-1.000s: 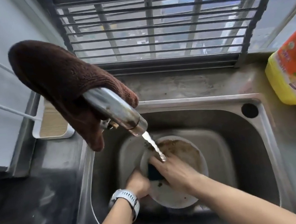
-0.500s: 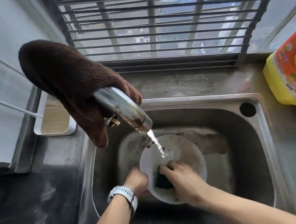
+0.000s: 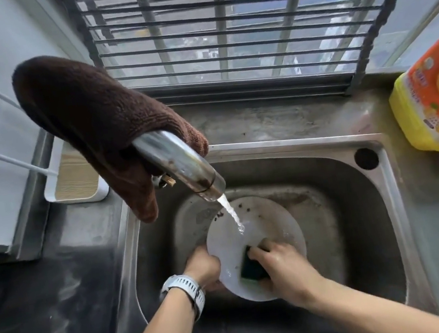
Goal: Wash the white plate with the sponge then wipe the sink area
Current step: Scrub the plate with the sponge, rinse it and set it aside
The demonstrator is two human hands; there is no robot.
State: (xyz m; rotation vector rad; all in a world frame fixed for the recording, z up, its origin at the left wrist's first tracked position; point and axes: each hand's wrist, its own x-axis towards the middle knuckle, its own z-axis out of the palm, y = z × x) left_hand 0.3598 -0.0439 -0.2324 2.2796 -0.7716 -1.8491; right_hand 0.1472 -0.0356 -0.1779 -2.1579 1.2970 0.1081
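Note:
The white plate lies tilted inside the steel sink, with a few dark crumbs on its far rim. Water from the tap falls onto its middle. My left hand, a white watch on its wrist, grips the plate's left edge. My right hand holds a dark green sponge pressed against the plate's near part.
A brown cloth hangs over the tap. A yellow and orange detergent bottle stands on the counter at the right. A white tray sits left of the sink, below a white rack. A barred window is behind.
The brown grime that covered the plate has washed off, leaving it mostly white. My right hand has drawn the sponge from the plate's middle down to its near side.

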